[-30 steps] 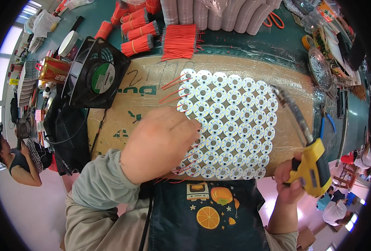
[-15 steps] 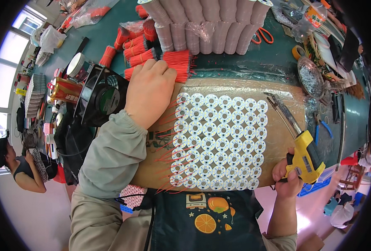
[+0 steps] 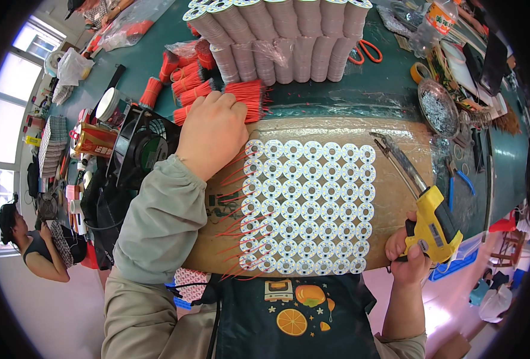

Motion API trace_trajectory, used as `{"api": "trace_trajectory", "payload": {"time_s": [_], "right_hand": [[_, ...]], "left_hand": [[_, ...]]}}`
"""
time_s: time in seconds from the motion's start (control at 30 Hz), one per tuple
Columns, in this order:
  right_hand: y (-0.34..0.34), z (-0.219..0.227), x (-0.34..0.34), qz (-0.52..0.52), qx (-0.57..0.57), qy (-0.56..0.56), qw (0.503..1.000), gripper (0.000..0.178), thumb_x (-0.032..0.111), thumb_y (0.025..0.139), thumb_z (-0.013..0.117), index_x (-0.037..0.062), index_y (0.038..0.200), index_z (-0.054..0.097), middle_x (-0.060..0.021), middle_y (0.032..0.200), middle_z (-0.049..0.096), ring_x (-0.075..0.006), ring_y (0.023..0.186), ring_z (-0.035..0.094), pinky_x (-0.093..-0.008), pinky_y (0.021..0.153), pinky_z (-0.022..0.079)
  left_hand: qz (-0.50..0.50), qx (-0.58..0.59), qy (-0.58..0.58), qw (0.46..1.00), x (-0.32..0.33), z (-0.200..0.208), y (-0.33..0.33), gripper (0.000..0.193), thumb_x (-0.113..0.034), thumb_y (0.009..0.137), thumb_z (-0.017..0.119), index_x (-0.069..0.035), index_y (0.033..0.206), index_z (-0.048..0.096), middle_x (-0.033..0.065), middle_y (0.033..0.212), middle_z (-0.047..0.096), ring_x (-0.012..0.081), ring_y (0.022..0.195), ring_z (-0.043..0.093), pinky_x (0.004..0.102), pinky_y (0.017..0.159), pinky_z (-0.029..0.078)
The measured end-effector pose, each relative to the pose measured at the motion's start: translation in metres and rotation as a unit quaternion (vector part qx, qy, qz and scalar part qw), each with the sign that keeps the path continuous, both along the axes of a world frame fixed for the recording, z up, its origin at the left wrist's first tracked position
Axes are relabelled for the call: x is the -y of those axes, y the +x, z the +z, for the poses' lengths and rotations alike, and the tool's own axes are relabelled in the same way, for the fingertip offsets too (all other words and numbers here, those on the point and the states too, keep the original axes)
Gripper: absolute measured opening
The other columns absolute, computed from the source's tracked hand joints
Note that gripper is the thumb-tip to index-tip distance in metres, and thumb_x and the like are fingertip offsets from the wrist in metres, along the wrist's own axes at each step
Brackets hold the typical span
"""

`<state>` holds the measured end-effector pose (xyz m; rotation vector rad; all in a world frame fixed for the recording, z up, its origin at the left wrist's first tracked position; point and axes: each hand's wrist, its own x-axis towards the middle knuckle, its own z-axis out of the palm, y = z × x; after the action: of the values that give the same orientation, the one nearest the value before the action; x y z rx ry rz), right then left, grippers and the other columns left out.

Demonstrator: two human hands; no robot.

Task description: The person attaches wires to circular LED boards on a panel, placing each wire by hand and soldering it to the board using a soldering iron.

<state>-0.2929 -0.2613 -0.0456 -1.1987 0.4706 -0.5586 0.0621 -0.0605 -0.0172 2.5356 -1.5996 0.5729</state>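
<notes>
**Left hand (image 3: 215, 133) at the loose red wires (image 3: 245, 99)**

The red wires lie just beyond the far edge of the brown cardboard (image 3: 396, 203), past the far-left corner of the flat, ring-shaped LED boards (image 3: 310, 203). They look light, thin and pliant, probably best taken singly by one end. The left hand's fingers curl downward; whether they pinch any wire cannot be told. The right hand (image 3: 410, 258) wraps the handle of a rigid yellow soldering gun (image 3: 426, 212).

Green table (image 3: 387, 75) was pretty packed: cardboard sheet (image 3: 208, 251) up front, red wire bundles (image 3: 194, 93), grey disc stacks (image 3: 305, 58), orange-handled scissors (image 3: 371, 45), blue-handled pliers (image 3: 451, 186).
</notes>
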Motion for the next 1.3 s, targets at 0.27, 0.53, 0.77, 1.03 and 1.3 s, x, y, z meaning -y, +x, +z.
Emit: {"api": "trace_trajectory", "payload": {"time_s": [0.27, 0.53, 0.77, 1.03, 1.3], "right_hand": [[0.001, 0.002, 0.0, 0.004, -0.011, 0.005, 1.0, 0.077, 0.043, 0.084, 0.077, -0.0059, 0.133, 0.044, -0.0011, 0.065, 0.047, -0.0115, 0.05, 0.045, -0.0262, 0.047, 0.037], [0.001, 0.001, 0.0, -0.002, -0.011, -0.009, 1.0, 0.076, 0.042, 0.085, 0.076, -0.0061, 0.134, 0.044, -0.0014, 0.065, 0.048, -0.0117, 0.051, 0.046, -0.0264, 0.047, 0.037], [0.002, 0.002, -0.001, -0.002, -0.022, -0.013, 1.0, 0.075, 0.042, 0.085, 0.075, -0.0061, 0.134, 0.044, -0.0015, 0.065, 0.047, -0.0119, 0.051, 0.045, -0.0262, 0.046, 0.036], [-0.007, 0.0, -0.001, 0.011, 0.007, 0.005, 1.0, 0.077, 0.04, 0.083, 0.079, -0.003, 0.137, 0.043, -0.001, 0.065, 0.046, -0.0126, 0.053, 0.047, -0.0264, 0.047, 0.036], [-0.007, 0.018, -0.046, 0.181, -0.018, 0.01, 0.983, 0.05, 0.038, 0.084, 0.08, -0.0017, 0.107, 0.062, -0.0092, 0.081, 0.061, -0.0196, 0.072, 0.06, -0.0326, 0.063, 0.049]], "left_hand": [[-0.02, -0.053, 0.003, 0.998, -0.005, 0.004, -0.009, 0.006, -0.008, 0.075, 0.066, -0.005, 0.078, 0.062, 0.0094, 0.081, 0.061, 0.0313, 0.083, 0.06, 0.0438, 0.076, 0.048], [-0.039, -0.171, -0.01, 0.984, -0.016, 0.008, -0.014, 0.01, -0.008, 0.08, 0.066, -0.003, 0.089, 0.065, 0.0127, 0.081, 0.065, 0.0337, 0.083, 0.063, 0.0449, 0.079, 0.05], [-0.011, -0.156, 0.019, 0.987, -0.025, 0.012, -0.021, 0.011, -0.009, 0.085, 0.064, -0.003, 0.094, 0.066, 0.0139, 0.09, 0.066, 0.0349, 0.089, 0.062, 0.0447, 0.082, 0.05], [-0.022, -0.197, -0.057, 0.978, -0.037, 0.025, -0.054, 0.009, -0.006, 0.085, 0.066, -0.003, 0.093, 0.066, 0.0125, 0.088, 0.063, 0.0341, 0.086, 0.059, 0.0434, 0.078, 0.049], [-0.101, -0.251, -0.093, 0.958, -0.064, 0.007, -0.115, 0.027, -0.005, 0.07, 0.07, -0.004, 0.097, 0.068, 0.0064, 0.084, 0.059, 0.0262, 0.077, 0.058, 0.037, 0.071, 0.05]]}}
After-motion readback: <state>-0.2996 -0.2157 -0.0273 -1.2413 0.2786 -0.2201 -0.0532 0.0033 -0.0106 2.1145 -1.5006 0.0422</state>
